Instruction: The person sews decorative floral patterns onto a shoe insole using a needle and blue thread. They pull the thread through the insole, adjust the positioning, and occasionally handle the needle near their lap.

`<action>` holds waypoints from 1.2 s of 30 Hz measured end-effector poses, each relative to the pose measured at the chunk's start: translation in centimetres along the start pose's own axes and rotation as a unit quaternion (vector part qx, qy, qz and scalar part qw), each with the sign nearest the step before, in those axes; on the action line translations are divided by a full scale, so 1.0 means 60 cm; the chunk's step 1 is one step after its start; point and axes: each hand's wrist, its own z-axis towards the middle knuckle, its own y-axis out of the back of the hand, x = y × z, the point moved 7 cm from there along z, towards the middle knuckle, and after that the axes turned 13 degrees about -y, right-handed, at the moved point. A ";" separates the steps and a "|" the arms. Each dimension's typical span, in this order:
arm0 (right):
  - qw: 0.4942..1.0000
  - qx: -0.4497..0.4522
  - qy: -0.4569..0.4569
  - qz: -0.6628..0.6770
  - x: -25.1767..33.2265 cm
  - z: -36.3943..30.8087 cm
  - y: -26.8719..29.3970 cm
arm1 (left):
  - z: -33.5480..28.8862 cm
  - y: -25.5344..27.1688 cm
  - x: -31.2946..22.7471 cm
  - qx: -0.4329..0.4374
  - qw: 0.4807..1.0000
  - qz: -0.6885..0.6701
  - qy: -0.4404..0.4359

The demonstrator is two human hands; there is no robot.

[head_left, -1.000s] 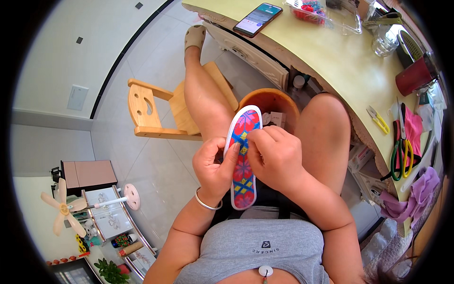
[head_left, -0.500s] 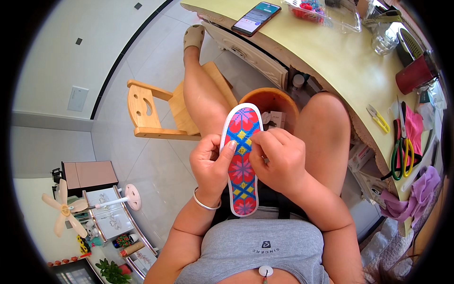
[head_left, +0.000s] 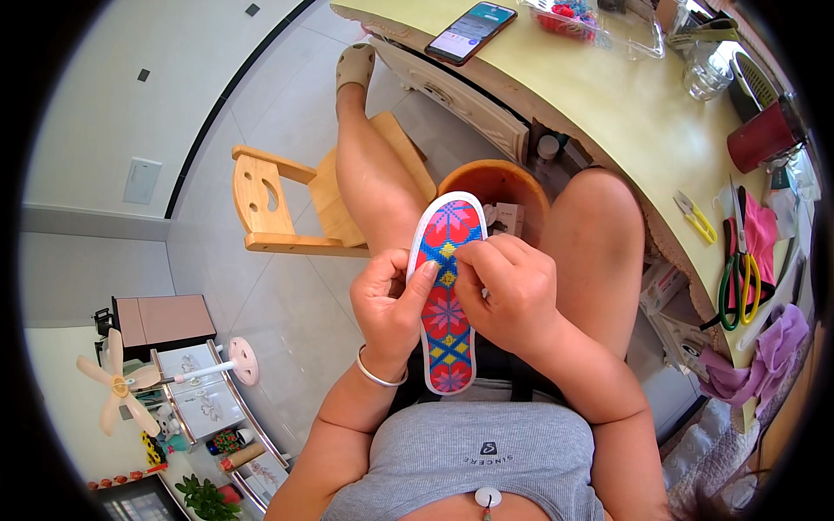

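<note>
The desk [head_left: 599, 113] is seen across the upper right. A wooden chair [head_left: 327, 193] is placed to the left, and an orange bucket [head_left: 512, 184] is partly covered by the work in front of it. The patterned insole [head_left: 446, 308] is held between the two hands, its wider end pointed away from the body. Scissors [head_left: 740, 247] are laid on the desk, well apart from the work. By the left hand [head_left: 387, 300] the insole's left edge is pinched, thumb on the patterned face. By the right hand [head_left: 512, 282] the fingers [head_left: 469, 252] are pressed together at the upper pattern; whether thread or needle is pinched cannot be told.

Change over the last half second: the right fingertips are shifted inward from the right edge. Judged meaning: the pattern itself is being worked, the insole being steadied by the left grip.
</note>
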 end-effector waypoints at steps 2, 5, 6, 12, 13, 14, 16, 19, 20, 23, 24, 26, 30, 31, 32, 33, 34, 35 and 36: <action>1.000 0.000 0.001 -0.001 0.001 0.000 0.000 | 0.000 0.002 -0.004 0.012 0.999 0.032 -0.022; 1.000 0.006 0.003 -0.002 0.005 0.002 0.000 | -0.001 0.005 -0.020 0.044 0.984 0.133 -0.107; 1.000 0.009 0.003 -0.002 0.006 0.002 -0.001 | 0.000 0.001 -0.033 0.054 0.969 0.184 -0.153; 1.000 0.016 0.005 -0.004 0.005 -0.002 -0.013 | -0.005 -0.021 -0.058 0.085 0.918 0.269 -0.281; 1.000 0.016 0.002 -0.003 0.002 -0.004 -0.015 | -0.006 -0.026 -0.062 0.090 0.909 0.270 -0.303; 1.000 0.016 0.000 -0.002 -0.001 -0.006 -0.017 | -0.006 -0.022 -0.057 0.081 0.919 0.266 -0.280; 1.000 0.001 -0.008 0.007 -0.003 -0.006 -0.015 | -0.009 -0.012 -0.046 0.064 0.936 0.257 -0.233; 0.999 -0.026 -0.020 0.018 -0.004 -0.003 -0.006 | -0.004 0.001 -0.036 0.026 0.952 0.246 -0.181; 0.999 -0.023 -0.022 0.015 -0.005 -0.004 0.000 | -0.002 -0.002 -0.043 0.036 0.945 0.258 -0.195; 1.000 -0.015 -0.020 0.016 -0.004 -0.005 -0.002 | 0.001 -0.013 -0.060 0.062 0.930 0.281 -0.227; 1.000 -0.011 -0.018 0.018 -0.003 -0.004 -0.003 | -0.003 -0.017 -0.060 0.065 0.929 0.281 -0.230; 0.997 -0.035 -0.043 0.054 -0.004 0.004 0.012 | -0.002 -0.002 -0.046 0.036 0.954 0.230 -0.188; 0.974 -0.053 -0.176 0.130 -0.047 0.019 0.048 | 0.017 0.016 -0.009 0.001 0.999 -0.034 -0.043; 0.926 0.017 -0.266 0.268 -0.070 0.016 0.024 | 0.020 0.009 -0.005 0.013 0.995 -0.098 -0.021; 0.845 0.088 -0.347 0.396 -0.085 0.007 -0.003 | 0.021 0.002 -0.002 0.025 0.987 -0.161 0.000; 0.773 0.144 -0.386 0.482 -0.084 -0.005 -0.029 | 0.017 -0.003 0.007 0.055 0.980 -0.189 0.020; 0.688 0.190 -0.434 0.550 -0.083 -0.021 -0.054 | 0.015 -0.007 0.011 0.060 0.977 -0.202 0.039; 0.620 0.191 -0.477 0.593 -0.083 -0.035 -0.066 | 0.012 -0.014 0.015 0.066 0.973 -0.214 0.057; 0.547 0.190 -0.517 0.631 -0.083 -0.049 -0.076 | 0.010 -0.020 0.019 0.071 0.968 -0.227 0.076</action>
